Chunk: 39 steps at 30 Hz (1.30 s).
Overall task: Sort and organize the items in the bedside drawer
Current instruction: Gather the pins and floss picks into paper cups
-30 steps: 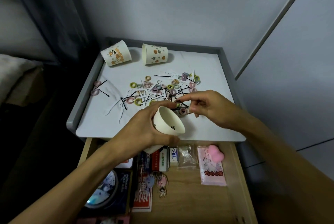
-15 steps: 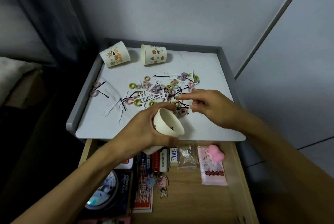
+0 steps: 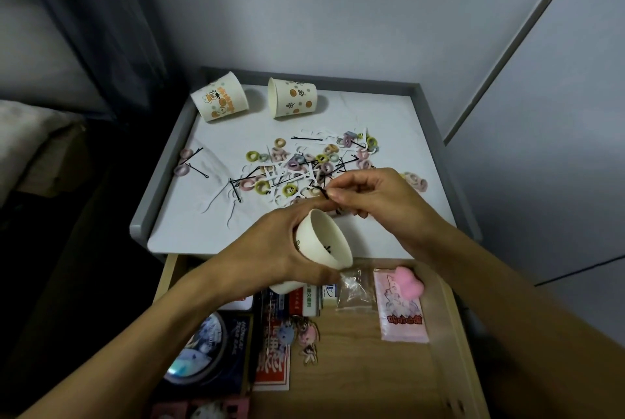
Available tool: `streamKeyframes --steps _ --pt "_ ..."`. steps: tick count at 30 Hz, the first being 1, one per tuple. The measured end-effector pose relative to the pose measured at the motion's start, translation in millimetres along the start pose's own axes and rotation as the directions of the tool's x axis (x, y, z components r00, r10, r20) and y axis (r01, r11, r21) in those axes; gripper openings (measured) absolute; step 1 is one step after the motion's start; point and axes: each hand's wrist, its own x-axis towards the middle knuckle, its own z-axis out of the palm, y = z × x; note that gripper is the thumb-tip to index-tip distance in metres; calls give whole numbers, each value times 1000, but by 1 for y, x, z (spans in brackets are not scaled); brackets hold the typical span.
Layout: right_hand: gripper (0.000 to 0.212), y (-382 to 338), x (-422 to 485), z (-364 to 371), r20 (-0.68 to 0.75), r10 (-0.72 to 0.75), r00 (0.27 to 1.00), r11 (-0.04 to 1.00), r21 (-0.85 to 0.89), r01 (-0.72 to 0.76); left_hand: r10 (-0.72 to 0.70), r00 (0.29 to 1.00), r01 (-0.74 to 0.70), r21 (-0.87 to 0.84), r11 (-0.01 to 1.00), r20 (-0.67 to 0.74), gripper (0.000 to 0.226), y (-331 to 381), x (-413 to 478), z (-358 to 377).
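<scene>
A person's left hand (image 3: 267,249) grips a tilted white paper cup (image 3: 321,239) at the bench's (image 3: 189,229) front edge, above the open drawer (image 3: 365,378). The right hand (image 3: 378,202) pinches a black bobby pin (image 3: 324,194) just over the cup's rim. Hair ties (image 3: 252,156), loose pins (image 3: 306,138) and white picks (image 3: 216,197) lie scattered mid-bench. Two printed cups (image 3: 292,97) lie toppled along the back edge.

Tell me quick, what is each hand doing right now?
Left hand: closed, holding a tilted paper cup.
Right hand: closed, pinching a black hairpin just above the cup.

Possibly "HONKAI STAR RAIL" on the dark booklet (image 3: 236,347)
</scene>
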Motion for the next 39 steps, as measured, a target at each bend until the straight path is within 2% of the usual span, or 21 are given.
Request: streamKeyframes --steps 5,9,12,14,16,17,19,22,24,27,29,31,34,39 --pt "6 6 6 3 35 41 999 999 -18 -40 16 1000 -17 68 998 11 84 -5 -1 1" --pt "10 10 8 7 24 48 999 999 -11 -47 30 1000 -29 89 996 -7 85 -4 0 0" --pt "11 10 7 7 -6 90 996 976 201 -87 57 998 -59 128 990 15 89 -3 1 0" --pt "10 5 6 2 -73 84 994 947 317 -57 40 999 -38 157 987 -6 86 -5 1 -4" --pt "7 -2 3 -7 -157 -29 987 986 158 54 14 997 2 219 976 -71 83 -8 1 -10" --pt "6 -5 1 -9 -132 -107 985 993 26 111 7 995 19 257 966 -100 83 -10 1 -12" --pt "7 -9 -3 -5 41 -195 980 956 -216 199 4 992 30 271 962 -125 83 -11 1 -14" --pt "22 -2 -8 15 248 -160 956 841 -473 263 42 992 -15 223 975 -119 79 -14 2 -7" --pt "27 0 -8 19 243 -200 949 825 -481 297 67 988 -32 237 971 -139 79 -16 2 -5" --pt "12 4 3 -1 25 -272 962 885 -386 260 43 974 26 299 954 -222 86 -19 2 -10" --pt "10 16 17 -19 -134 -263 955 867 -468 173 19 959 67 294 953 -282 87 -21 1 -15" --pt "11 33 30 -30 -198 -230 953 790 -610 64 16 947 82 289 954 -322 85 -22 1 -16" --pt "16 48 42 -28 -135 -249 959 671 -738 70 14 935 93 284 954 -355 84 -22 1 -17" --pt "27 47 51 -22 -8 -219 976 594 -794 127 22 934 85 282 956 -356 82 -20 2 -19"
